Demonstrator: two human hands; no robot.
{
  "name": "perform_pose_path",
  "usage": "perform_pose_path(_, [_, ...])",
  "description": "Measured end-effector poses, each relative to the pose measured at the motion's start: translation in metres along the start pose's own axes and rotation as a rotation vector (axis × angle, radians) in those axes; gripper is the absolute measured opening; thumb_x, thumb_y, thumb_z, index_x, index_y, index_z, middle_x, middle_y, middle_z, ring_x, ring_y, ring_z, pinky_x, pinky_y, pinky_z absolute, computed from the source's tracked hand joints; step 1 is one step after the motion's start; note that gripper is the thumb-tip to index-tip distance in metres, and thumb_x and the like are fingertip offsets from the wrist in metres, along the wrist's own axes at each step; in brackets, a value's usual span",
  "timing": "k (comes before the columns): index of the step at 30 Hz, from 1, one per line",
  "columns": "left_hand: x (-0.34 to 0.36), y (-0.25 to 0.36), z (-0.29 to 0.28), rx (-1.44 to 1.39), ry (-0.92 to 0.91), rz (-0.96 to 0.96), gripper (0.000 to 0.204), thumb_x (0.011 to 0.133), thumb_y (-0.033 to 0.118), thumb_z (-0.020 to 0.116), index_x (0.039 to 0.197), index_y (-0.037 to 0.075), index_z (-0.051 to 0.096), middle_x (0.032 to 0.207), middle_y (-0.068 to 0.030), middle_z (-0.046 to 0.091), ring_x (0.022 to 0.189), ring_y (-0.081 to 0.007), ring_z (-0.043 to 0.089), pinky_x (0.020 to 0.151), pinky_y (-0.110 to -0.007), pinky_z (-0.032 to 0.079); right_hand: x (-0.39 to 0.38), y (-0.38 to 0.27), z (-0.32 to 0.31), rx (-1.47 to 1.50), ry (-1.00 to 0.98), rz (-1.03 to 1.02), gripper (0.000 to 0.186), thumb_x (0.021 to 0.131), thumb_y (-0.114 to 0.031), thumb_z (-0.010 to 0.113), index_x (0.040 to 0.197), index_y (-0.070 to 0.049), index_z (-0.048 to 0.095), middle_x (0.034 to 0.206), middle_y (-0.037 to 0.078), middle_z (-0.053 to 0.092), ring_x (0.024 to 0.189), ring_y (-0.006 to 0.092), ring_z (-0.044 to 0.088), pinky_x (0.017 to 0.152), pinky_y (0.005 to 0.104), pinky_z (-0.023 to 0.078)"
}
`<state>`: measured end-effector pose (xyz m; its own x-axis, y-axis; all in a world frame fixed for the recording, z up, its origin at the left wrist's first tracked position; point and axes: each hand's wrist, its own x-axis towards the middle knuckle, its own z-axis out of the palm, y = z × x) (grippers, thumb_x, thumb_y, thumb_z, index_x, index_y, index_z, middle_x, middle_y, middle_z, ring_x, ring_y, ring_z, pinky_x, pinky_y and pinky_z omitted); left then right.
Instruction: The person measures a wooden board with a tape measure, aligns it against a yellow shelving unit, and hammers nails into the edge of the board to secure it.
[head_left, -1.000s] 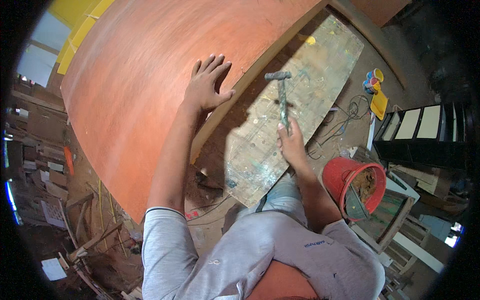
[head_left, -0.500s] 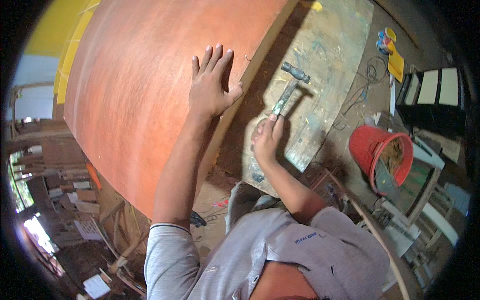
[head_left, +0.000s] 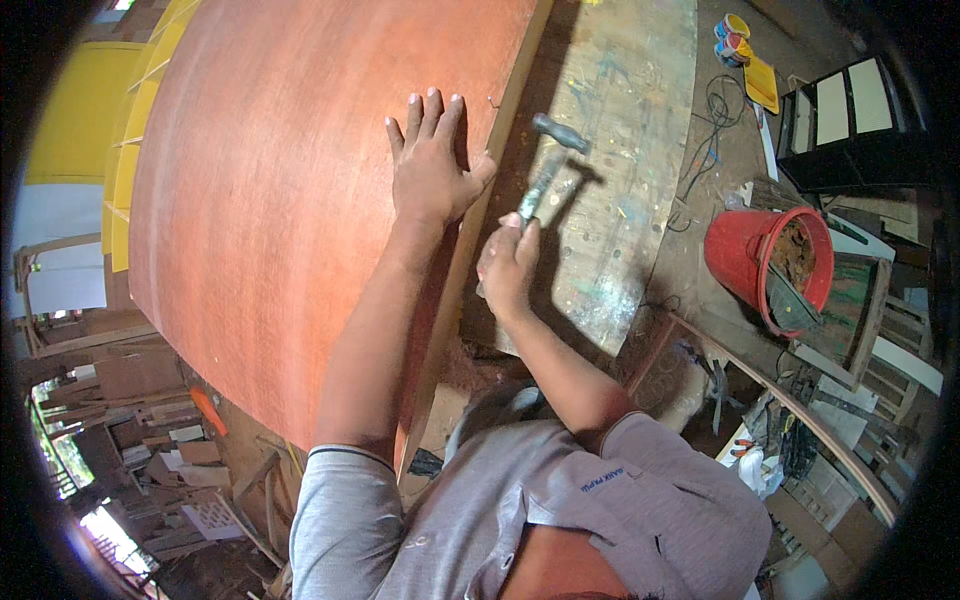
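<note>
My left hand [head_left: 432,185] lies flat with fingers spread on a large reddish-brown wooden panel [head_left: 270,200], its thumb reaching to the panel's right edge. Just beyond the fingertips, a small nail [head_left: 492,102] sticks up near that edge. In my right hand [head_left: 510,265] is a ball-peen hammer [head_left: 541,187], gripped around its paint-stained handle. Its metal head is raised to the right of the panel edge, apart from the nail. Under the hammer stretches a paint-spotted board [head_left: 625,190], on which the hammer's shadow falls.
To the right stands a red bucket [head_left: 735,255] with brown material and a flat tool inside. Paint cans [head_left: 733,45], a yellow tray [head_left: 761,84] and a dark cable [head_left: 722,110] lie at the far right. Yellow framework [head_left: 122,165] borders the panel's left; scrap wood [head_left: 130,390] is piled lower left.
My right hand has brought the hammer left, closer to the panel's edge. The left hand stays flat on the panel. The whole view has shifted slightly.
</note>
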<state>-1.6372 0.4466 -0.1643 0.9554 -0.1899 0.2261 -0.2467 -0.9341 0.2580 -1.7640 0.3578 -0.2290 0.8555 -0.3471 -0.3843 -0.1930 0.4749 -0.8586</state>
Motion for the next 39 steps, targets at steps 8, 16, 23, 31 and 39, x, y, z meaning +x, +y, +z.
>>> perform_pose_path(8, [0.003,0.005,-0.004,-0.008,-0.007,-0.009,0.088,0.086,0.045,0.074,0.163,0.009,0.050,0.175,-0.0219,0.038,0.166,-0.0396,0.027,0.135,-0.063,0.011,0.010,0.009,-0.008,-0.144,-0.066,0.016,0.028,0.118,-0.033,0.049,0.106,-0.008,0.050,0.071,0.000,0.048,0.054,0.0127,0.047,0.048,0.0351,0.040])
perform_pose_path(16, [0.002,0.006,-0.011,0.039,-0.028,-0.004,0.091,0.086,0.049,0.075,0.163,0.007,0.048,0.173,-0.0235,0.039,0.164,-0.0426,0.029,0.134,-0.067,0.014,0.022,-0.158,-0.056,-1.118,-0.086,-0.495,0.045,0.114,-0.048,0.050,0.141,-0.013,0.060,0.092,0.026,0.074,0.091,0.0485,0.075,0.076,0.0574,0.056])
perform_pose_path(23, [0.004,0.002,-0.013,0.063,-0.060,-0.012,0.092,0.086,0.049,0.074,0.163,0.006,0.047,0.173,-0.0244,0.038,0.164,-0.0434,0.028,0.133,-0.069,0.014,0.016,-0.229,-0.025,-1.587,-0.134,-0.479,0.047,0.113,-0.044,0.055,0.150,-0.016,0.058,0.110,0.025,0.077,0.102,0.0496,0.073,0.086,0.0590,0.057])
perform_pose_path(31, [0.001,0.005,-0.015,0.047,-0.048,0.010,0.094,0.085,0.050,0.078,0.162,0.005,0.047,0.172,-0.0244,0.039,0.163,-0.0449,0.030,0.132,-0.071,0.016,0.035,-0.218,-0.040,-1.641,-0.134,-0.608,0.049,0.112,-0.046,0.056,0.150,-0.016,0.060,0.115,0.027,0.076,0.101,0.0503,0.074,0.088,0.0599,0.057])
perform_pose_path(39, [-0.001,0.002,-0.019,0.072,-0.043,-0.007,0.094,0.085,0.049,0.079,0.161,0.005,0.048,0.171,-0.0247,0.040,0.162,-0.0445,0.031,0.131,-0.071,0.017,0.019,-0.221,-0.025,-1.038,0.003,-0.863,0.048,0.112,-0.047,0.055,0.149,-0.017,0.058,0.111,0.027,0.076,0.101,0.0529,0.073,0.089,0.0621,0.057])
